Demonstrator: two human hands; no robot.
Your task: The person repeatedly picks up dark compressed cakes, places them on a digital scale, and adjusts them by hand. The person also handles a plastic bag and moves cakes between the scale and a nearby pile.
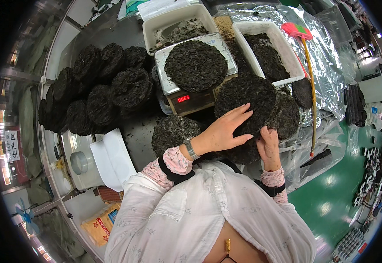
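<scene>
A round cake of dried dark seaweed [245,95] lies in front of me, right of the scale. Spread over its near left part is my left hand [232,126], palm down with fingers apart. My right hand [268,144] is at the cake's near right edge, its thumb and fingertips together; whether they pinch a piece is hard to see. Another dark cake [196,65] rests on the metal pan of a digital scale [191,100] with a lit red display. A smaller cake [174,133] lies beside my left wrist, and a further one [286,116] is beyond my right hand.
Stacks of dark cakes [131,87] fill the left of the table. Behind the scale stands a white bin [148,36] with a scoop and loose flakes. Another white bin [248,52] is at right, near a pink-headed, yellow-handled swatter [309,72]. White paper [113,159] hangs at the near left edge.
</scene>
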